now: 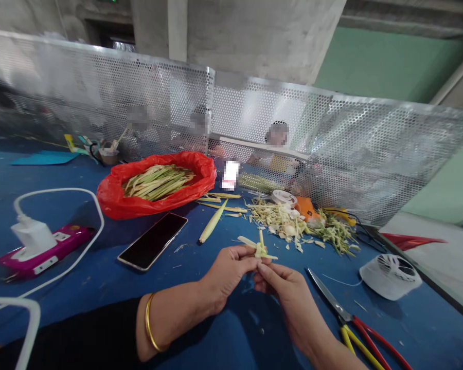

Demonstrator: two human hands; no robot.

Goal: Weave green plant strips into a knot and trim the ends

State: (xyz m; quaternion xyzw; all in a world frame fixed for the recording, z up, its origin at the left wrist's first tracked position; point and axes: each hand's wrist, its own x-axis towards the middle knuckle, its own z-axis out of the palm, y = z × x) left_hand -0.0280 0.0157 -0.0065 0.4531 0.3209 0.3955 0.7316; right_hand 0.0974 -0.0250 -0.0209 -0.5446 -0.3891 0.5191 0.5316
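leaf piece (pixel 261 250), upright, pinched by left hand (pixel 226 275) and right hand (pixel 283 290).

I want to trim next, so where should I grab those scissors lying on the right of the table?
Probably take the scissors by the red and yellow handles nearest you, coming from the near right side; the blades point away up-left, toward the right hand.

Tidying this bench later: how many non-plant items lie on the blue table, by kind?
Phone: 1
Power strip: 1
Scissors: 1
Fan: 1
Red bag: 1
Total: 5
Both hands hold a leaf strip above the table.
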